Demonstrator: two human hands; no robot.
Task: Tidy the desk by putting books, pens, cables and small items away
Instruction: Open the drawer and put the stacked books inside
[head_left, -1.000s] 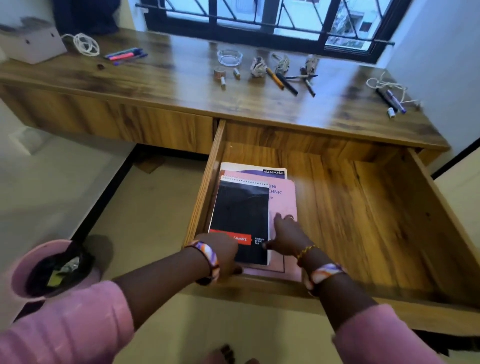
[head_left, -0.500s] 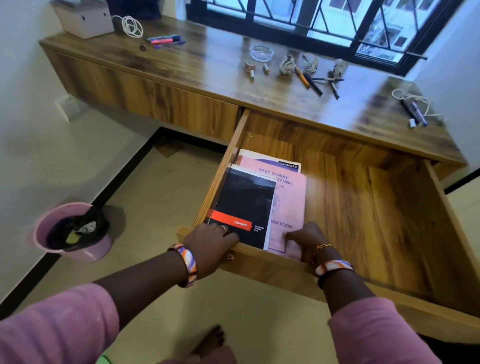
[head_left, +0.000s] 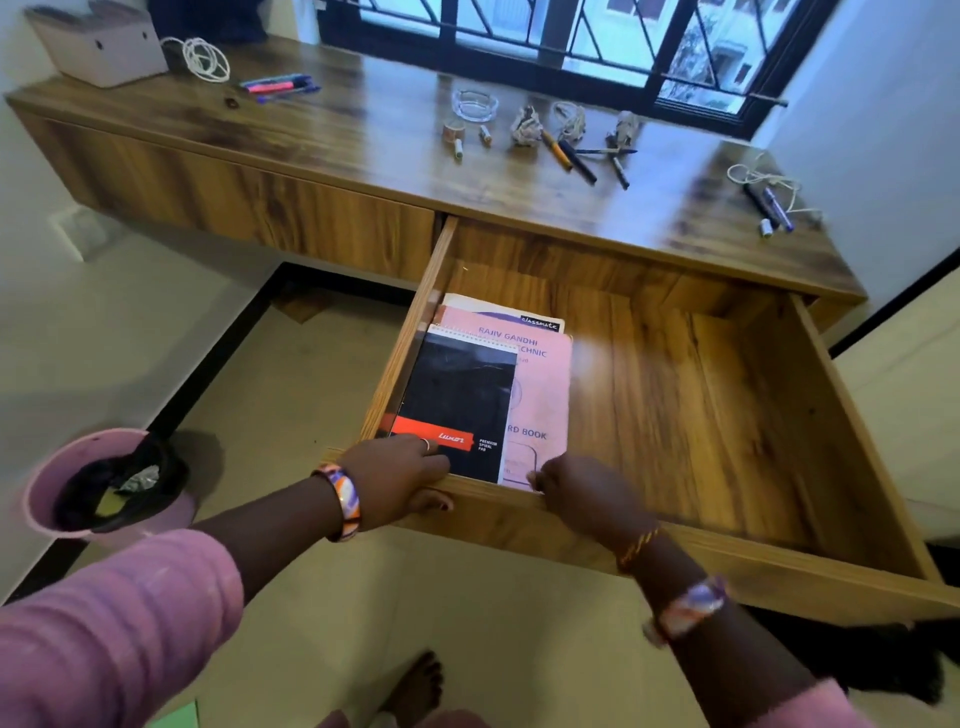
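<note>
- Open drawer (head_left: 675, 395) below the desk (head_left: 363, 140): three stacked books at its left end, black spiral pad (head_left: 457, 400) on top
- Left hand (head_left: 395, 480): fingers curled over the drawer's front edge, gripping it, thumb beneath
- Right hand (head_left: 587, 493): at the front edge beside the pink record book (head_left: 540, 395); grip cannot be told
- Pens (head_left: 576, 158) and cable (head_left: 763, 179) on the desk

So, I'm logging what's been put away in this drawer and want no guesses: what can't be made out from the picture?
- Bottom book, head view: only its top strip shows; the pink record book covers the rest.
- Record book's title: partly hidden by the black spiral pad.
- Left hand fingertips: behind the drawer front.
- Small items by the ashtray: too small and blurred to identify.
- Pink bin contents: dark, unclear.
</note>
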